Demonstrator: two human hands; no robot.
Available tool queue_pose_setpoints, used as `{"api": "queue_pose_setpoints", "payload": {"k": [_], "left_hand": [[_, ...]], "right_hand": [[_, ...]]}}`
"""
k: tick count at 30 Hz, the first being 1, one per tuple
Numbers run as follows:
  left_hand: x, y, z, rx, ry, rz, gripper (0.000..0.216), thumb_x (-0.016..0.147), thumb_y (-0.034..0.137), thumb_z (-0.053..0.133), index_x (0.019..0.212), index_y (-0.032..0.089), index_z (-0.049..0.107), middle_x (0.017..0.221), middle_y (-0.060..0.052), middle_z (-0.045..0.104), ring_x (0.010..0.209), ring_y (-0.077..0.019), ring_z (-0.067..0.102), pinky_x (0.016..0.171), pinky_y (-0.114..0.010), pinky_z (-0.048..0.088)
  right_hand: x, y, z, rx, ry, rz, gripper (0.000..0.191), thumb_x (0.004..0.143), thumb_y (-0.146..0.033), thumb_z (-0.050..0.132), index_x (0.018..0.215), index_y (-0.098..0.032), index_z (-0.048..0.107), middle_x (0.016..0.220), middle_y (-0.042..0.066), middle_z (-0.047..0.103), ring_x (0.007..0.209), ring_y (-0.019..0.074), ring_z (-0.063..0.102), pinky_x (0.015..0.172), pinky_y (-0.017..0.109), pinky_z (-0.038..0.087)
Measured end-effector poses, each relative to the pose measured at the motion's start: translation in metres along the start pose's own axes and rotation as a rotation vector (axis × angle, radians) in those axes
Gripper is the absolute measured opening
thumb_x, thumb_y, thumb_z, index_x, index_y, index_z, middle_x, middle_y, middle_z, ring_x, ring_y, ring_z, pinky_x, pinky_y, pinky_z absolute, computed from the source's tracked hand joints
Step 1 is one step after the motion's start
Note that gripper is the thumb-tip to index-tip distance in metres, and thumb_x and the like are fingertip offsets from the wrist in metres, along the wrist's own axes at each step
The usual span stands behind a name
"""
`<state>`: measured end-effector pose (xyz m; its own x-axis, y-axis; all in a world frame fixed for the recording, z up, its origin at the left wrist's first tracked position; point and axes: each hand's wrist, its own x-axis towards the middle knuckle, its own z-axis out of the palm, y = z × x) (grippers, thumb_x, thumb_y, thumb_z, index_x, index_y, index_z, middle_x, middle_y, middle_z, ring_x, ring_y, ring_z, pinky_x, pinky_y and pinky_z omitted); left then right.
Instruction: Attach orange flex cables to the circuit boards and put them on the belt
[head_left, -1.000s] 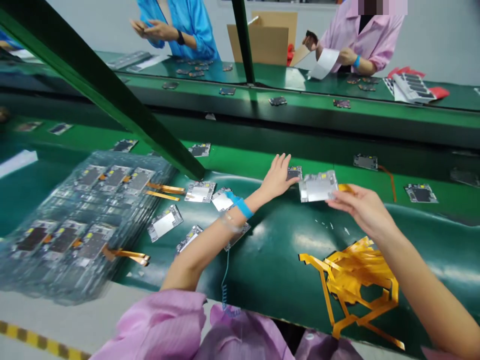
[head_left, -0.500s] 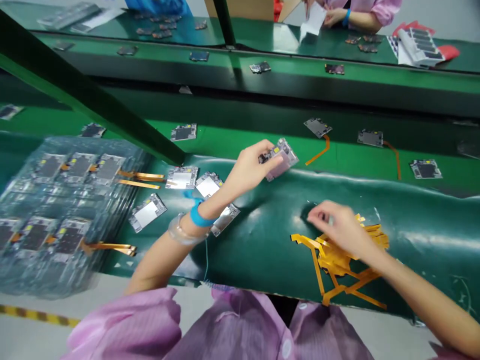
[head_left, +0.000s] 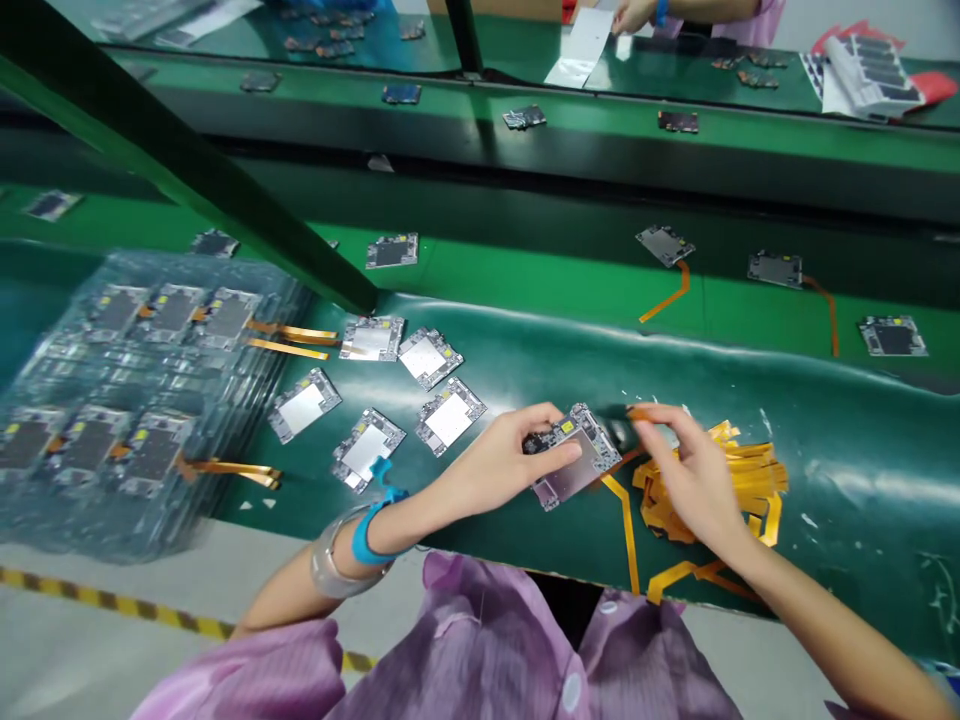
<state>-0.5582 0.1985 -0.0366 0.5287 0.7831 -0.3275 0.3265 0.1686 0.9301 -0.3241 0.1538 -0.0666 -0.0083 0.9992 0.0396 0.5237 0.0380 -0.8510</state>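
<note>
My left hand (head_left: 517,455) is closed on a circuit board (head_left: 574,465), thumb across its metal shield, held low over the green mat. Close to the board's right edge is my right hand (head_left: 686,460), thumb and fingertips pinched together; a small orange-brown bit shows at the tips, too blurred to name. An orange strip runs between the board and the right hand, partly hidden. Under and beside the right hand lies a pile of orange flex cables (head_left: 750,480). Left of my left hand, several loose boards lie on the mat, among them one board (head_left: 450,415) with a bright shield.
Stacked clear plastic trays (head_left: 217,400) with boards and flex cables stand at the left. A green post (head_left: 247,210) slants across there. Behind the mat, a green belt (head_left: 480,275) carries boards, two with cables attached. Across it, a co-worker's hand (head_left: 634,15) holds a white sheet (head_left: 581,45).
My left hand has brought the board down and nearer to me, beside the right hand. The right hand's fingertips stay pinched, now close to the board's edge. The co-worker's sheet has moved left.
</note>
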Motion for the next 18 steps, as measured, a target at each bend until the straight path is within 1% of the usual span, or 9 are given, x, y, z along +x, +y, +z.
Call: {"api": "queue_pose_setpoints", "payload": {"k": [1,2,3,5,7,9,13,15,18], "left_hand": [[-0.003,0.0,0.004,-0.007,0.013,-0.019,0.021,0.091,0.038,0.064,0.09,0.017,0.061,0.085,0.0,0.063,0.077,-0.015,0.058,0.071,-0.027,0.046],[-0.006,0.001,0.008,-0.009,0.029,-0.035,0.022,0.09,0.039,0.064,0.086,0.018,0.058,0.08,0.001,0.061,0.073,-0.0139,0.056,0.067,-0.026,0.044],[-0.009,0.002,0.012,-0.008,0.042,-0.046,0.025,0.089,0.039,0.065,0.083,0.018,0.055,0.075,0.003,0.057,0.068,-0.0128,0.053,0.063,-0.025,0.042],[-0.014,0.004,0.021,0.007,0.064,-0.055,0.029,0.088,0.04,0.066,0.077,0.019,0.049,0.067,0.005,0.051,0.061,-0.0109,0.047,0.057,-0.023,0.037],[-0.018,0.007,0.028,0.027,0.081,-0.049,0.03,0.088,0.038,0.065,0.074,0.02,0.046,0.062,0.007,0.047,0.057,-0.0098,0.043,0.054,-0.023,0.034],[-0.02,0.009,0.034,0.039,0.1,-0.033,0.028,0.088,0.035,0.065,0.073,0.02,0.046,0.06,0.007,0.048,0.056,-0.0094,0.042,0.054,-0.023,0.034],[-0.022,0.011,0.039,0.06,0.107,-0.002,0.026,0.089,0.032,0.062,0.074,0.021,0.045,0.058,0.007,0.054,0.052,-0.0089,0.048,0.053,-0.022,0.037],[-0.022,0.012,0.04,0.072,0.1,0.009,0.026,0.091,0.031,0.061,0.075,0.021,0.043,0.057,0.007,0.057,0.049,-0.0088,0.05,0.051,-0.022,0.038],[-0.021,0.012,0.041,0.076,0.098,0.017,0.028,0.091,0.032,0.06,0.075,0.022,0.04,0.056,0.007,0.056,0.048,-0.0088,0.049,0.048,-0.021,0.038]], "right_hand": [[-0.004,-0.007,-0.003,0.134,0.066,0.06,0.013,0.103,-0.034,0.048,0.105,-0.025,0.057,0.09,0.003,0.067,0.085,0.0192,0.065,0.08,0.035,0.051],[-0.009,-0.013,-0.004,0.244,0.089,0.118,0.012,0.102,-0.036,0.05,0.107,-0.026,0.055,0.079,-0.002,0.061,0.071,0.0162,0.062,0.07,0.03,0.05],[-0.013,-0.018,-0.005,0.305,0.07,0.165,0.013,0.099,-0.038,0.055,0.106,-0.026,0.055,0.069,-0.006,0.052,0.059,0.0135,0.054,0.061,0.026,0.047],[-0.02,-0.026,-0.004,0.267,-0.03,0.208,0.017,0.092,-0.038,0.065,0.099,-0.024,0.059,0.061,-0.009,0.035,0.05,0.0105,0.04,0.052,0.023,0.038],[-0.024,-0.028,-0.002,0.183,-0.07,0.233,0.018,0.088,-0.038,0.069,0.091,-0.021,0.064,0.059,-0.009,0.027,0.051,0.0101,0.033,0.051,0.023,0.033],[-0.024,-0.026,0.0,0.153,-0.039,0.262,0.021,0.087,-0.04,0.069,0.087,-0.02,0.066,0.058,-0.009,0.027,0.051,0.0101,0.032,0.051,0.024,0.033],[-0.024,-0.025,0.001,0.162,0.056,0.293,0.025,0.082,-0.044,0.073,0.082,-0.019,0.069,0.056,-0.008,0.031,0.049,0.0102,0.033,0.048,0.024,0.034],[-0.024,-0.027,0.001,0.146,0.09,0.266,0.024,0.082,-0.043,0.073,0.079,-0.019,0.07,0.054,-0.008,0.031,0.047,0.01,0.033,0.047,0.024,0.035],[-0.027,-0.029,0.001,0.088,0.135,0.205,0.019,0.085,-0.038,0.071,0.08,-0.02,0.073,0.051,-0.007,0.037,0.046,0.0101,0.036,0.047,0.024,0.038]]}}
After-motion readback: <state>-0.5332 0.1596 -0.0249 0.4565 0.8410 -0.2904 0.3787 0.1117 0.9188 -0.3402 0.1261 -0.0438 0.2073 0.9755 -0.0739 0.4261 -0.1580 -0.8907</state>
